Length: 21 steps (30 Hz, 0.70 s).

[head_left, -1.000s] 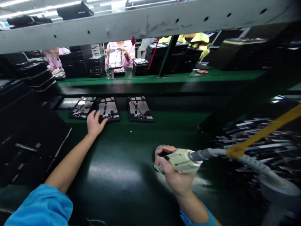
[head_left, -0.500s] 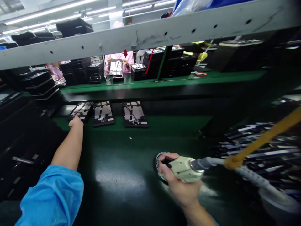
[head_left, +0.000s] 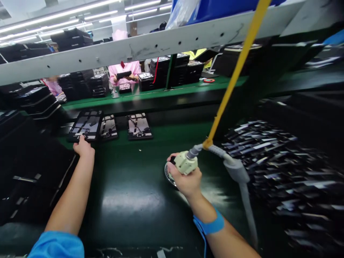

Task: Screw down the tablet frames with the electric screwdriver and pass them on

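My left hand (head_left: 84,147) grips the near edge of a flat black-framed panel (head_left: 87,123) with a silvery back and dark strips. The panel is tilted and overlaps a similar panel (head_left: 109,127) on its right. A third such panel (head_left: 139,126) lies apart, further right. My right hand (head_left: 188,181) is wrapped round a cream-coloured corded hand tool (head_left: 185,163) with a round perforated base. That base is low over the green bench, partly hidden by my fingers; whether it touches cannot be told. A blue band (head_left: 212,224) circles my right wrist.
Dark stacks (head_left: 29,168) stand at the left. A heap of thin black and silvery strips (head_left: 279,168) spreads at the right. A yellow strap (head_left: 236,75) holds the tool's grey hose (head_left: 248,211). A pale metal beam (head_left: 113,50) crosses above; a person in pink (head_left: 131,68) works behind.
My left hand has raised and tilted the leftmost panel, which now partly covers its neighbour. In the picture, my right hand and the tool have shifted left and up as the view turned.
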Tool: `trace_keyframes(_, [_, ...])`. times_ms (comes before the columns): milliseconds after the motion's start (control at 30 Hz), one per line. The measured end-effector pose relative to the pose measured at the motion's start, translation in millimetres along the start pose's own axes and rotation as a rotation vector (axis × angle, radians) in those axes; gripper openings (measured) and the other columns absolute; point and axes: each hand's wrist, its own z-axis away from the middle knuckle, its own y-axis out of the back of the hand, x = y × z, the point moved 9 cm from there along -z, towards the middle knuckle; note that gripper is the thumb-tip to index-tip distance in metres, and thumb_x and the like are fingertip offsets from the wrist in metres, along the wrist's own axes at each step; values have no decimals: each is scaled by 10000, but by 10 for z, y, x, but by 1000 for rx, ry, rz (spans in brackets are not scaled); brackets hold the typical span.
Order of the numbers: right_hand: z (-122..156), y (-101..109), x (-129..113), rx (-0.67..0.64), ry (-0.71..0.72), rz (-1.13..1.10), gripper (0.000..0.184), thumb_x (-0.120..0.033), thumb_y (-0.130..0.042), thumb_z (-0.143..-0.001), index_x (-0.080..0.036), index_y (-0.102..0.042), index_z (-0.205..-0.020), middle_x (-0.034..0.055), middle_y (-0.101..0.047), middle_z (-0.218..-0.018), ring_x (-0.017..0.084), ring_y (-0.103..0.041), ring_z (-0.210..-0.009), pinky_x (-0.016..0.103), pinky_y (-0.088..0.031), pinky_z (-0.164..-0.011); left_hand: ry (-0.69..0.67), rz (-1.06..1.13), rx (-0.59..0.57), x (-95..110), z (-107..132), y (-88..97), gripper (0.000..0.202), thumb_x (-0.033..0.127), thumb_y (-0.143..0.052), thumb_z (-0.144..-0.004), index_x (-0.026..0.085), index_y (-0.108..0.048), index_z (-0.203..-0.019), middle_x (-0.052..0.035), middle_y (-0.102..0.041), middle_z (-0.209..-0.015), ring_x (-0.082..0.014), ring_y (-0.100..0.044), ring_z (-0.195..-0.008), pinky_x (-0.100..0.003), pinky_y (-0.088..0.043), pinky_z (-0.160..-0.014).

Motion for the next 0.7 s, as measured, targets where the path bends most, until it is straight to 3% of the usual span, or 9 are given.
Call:
trace_keyframes(133, [-44,-1,16,27,4,-40,202,-326,-767,-823,-195,-718,-969,48,-763,-860,225,-743,-753,366,-620,-726,130,122,-66,-252,856,356,144,178,-654,-972,166,-615,-1110,-27,-700,-1033,-108,-692,-882,-258,-582,-826])
trace_keyframes(267, [-68,-7,73,59,-25,-42,192,-332,-771,-817,-185,-726,-932,47,-753,-821,231,-738,-771,381,-614,-760,261,143,-190,-535,1810,784,136,212,-685,-937,198,-659,-1070,-56,-743,-1046,-164,-726,-1030,-324,-577,-971])
trace_keyframes(367, [-63,-27,85,61,-33,-67,211,-335,-773,-816,-179,-725,-949,44,-746,-801,227,-733,-769,385,-613,-763,358,131,-252,-715,2366,992,207,313,-722,-935,260,-649,-1122,-49,-745,-1152,-182,-708,-1146,-352,-553,-1052])
trace_keyframes(500, [-36,-49,69,47,-15,-91,228,-334,-770,-824,-177,-720,-980,49,-752,-830,237,-742,-822,399,-618,-789,524,78,-443,-853,2936,1199,384,482,-785,-886,299,-644,-1194,-46,-694,-1325,-216,-632,-1312,-390,-527,-1115])
trace_keyframes(567, [-23,-53,54,44,-5,-92,224,-334,-771,-826,-185,-720,-985,46,-754,-834,238,-743,-829,406,-620,-796,658,-16,-563,-890,3153,1392,500,529,-827,-832,275,-657,-1228,-76,-693,-1329,-241,-631,-1317,-397,-533,-1108])
trace_keyframes(633, [-16,-49,31,51,3,-92,212,-337,-774,-826,-196,-721,-975,41,-753,-832,238,-743,-826,410,-622,-794,759,-218,-725,-876,3270,1580,550,551,-820,-827,225,-675,-1247,-113,-738,-1202,-255,-715,-1154,-396,-591,-1000])
trace_keyframes(700, [-17,-46,-5,58,13,-96,189,-343,-773,-828,-208,-720,-949,35,-748,-821,233,-739,-804,408,-625,-775,657,-488,-1024,-754,3266,1547,458,548,-745,-888,183,-723,-1164,-109,-758,-996,-234,-745,-899,-373,-614,-827])
